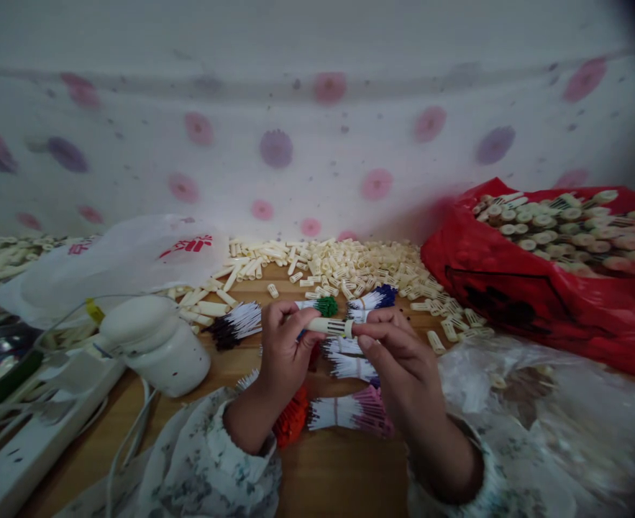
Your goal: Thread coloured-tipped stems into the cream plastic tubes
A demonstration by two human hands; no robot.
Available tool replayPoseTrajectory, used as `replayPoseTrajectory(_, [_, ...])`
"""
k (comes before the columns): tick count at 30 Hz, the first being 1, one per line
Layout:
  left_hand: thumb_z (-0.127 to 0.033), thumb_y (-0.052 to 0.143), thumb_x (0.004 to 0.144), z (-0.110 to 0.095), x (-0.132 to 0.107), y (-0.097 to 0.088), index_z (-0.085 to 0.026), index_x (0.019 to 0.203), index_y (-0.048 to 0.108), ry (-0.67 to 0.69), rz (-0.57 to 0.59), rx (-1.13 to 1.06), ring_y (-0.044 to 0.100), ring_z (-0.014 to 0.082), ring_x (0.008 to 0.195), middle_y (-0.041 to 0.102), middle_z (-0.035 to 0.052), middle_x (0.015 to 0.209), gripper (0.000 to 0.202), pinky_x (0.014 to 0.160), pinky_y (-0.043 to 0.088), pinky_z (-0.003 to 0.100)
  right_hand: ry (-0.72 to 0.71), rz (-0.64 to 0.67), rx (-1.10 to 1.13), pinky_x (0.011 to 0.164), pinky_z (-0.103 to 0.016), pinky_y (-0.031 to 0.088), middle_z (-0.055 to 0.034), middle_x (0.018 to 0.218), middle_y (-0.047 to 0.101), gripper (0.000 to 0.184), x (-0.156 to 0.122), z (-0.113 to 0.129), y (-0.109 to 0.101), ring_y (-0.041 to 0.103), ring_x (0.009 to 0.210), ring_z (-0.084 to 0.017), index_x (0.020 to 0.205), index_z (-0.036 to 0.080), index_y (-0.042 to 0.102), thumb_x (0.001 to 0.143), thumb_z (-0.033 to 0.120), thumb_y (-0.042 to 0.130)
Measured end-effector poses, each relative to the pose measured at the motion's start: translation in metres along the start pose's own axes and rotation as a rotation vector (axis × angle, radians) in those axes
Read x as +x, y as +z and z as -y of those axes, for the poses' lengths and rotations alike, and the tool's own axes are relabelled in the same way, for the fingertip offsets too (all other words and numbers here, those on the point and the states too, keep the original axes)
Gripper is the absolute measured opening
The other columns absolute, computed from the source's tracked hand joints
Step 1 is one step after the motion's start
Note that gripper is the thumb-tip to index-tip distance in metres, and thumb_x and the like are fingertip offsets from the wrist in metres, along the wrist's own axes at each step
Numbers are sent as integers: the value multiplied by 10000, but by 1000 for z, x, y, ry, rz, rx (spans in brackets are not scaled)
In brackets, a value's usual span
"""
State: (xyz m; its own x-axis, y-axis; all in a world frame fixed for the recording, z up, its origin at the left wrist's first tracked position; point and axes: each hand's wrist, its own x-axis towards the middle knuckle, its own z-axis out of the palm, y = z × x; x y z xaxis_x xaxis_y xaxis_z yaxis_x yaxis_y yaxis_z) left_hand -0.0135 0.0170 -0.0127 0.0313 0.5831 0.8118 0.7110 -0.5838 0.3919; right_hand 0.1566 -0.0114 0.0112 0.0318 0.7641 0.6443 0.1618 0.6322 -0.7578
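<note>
My left hand (288,342) is closed around the left end of a small cream plastic tube (325,326) with dark slots near its right end. My right hand (403,360) pinches the tube's right end between thumb and fingers. The tube lies roughly level above the wooden table. Around and below my hands are tied bundles of thin white sticks with coloured ends: a black bundle (236,324), a green bundle (325,307), a blue bundle (374,298), a pink bundle (349,411) and an orange-red bundle (294,417), partly hidden by my left wrist.
Many loose cream plastic pieces (360,262) are heaped along the back. A red bag (511,288) full of slotted tubes stands at right, with a clear plastic bag (544,417) before it. At left are a white rounded device (158,345), a power strip (52,432) and cables.
</note>
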Motion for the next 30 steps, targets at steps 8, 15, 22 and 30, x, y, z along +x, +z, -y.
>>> replayPoseTrajectory(8, [-535, 471, 862, 4, 1, 4, -209, 906, 653, -64, 28, -125, 504, 213, 866, 521, 58, 888, 376, 774, 421, 339, 144, 41, 273, 745, -305, 468, -26, 838, 604, 96, 9, -14, -7, 572, 844, -163, 788, 234, 718, 806, 264, 629])
replayPoseTrajectory(15, [-603, 434, 848, 17, -3, 18, -189, 884, 551, -570, 62, -664, 523, 152, 725, 572, 28, 824, 432, 688, 438, 270, 100, -245, 661, 664, -349, 485, -91, 1113, 606, 721, 52, -36, -95, 617, 933, -213, 1148, 268, 571, 805, 755, 165])
replayPoseTrajectory(22, [-491, 621, 754, 9, 3, 15, -187, 687, 483, -648, 156, -702, 391, 114, 575, 412, -45, 607, 341, 565, 331, 229, 218, -132, -85, 647, -333, 505, -57, 763, 644, 461, 76, -82, -105, 599, 656, -163, 913, 186, 615, 812, 588, 410])
replayPoseTrajectory(30, [-406, 596, 784, 2, 6, 6, -181, 670, 495, -549, 253, -658, 409, 124, 599, 436, -38, 613, 272, 577, 340, 233, 137, 590, -782, 899, -310, 394, -109, 903, 681, 162, 107, -118, -69, 578, 940, -216, 815, 149, 709, 723, 112, 581])
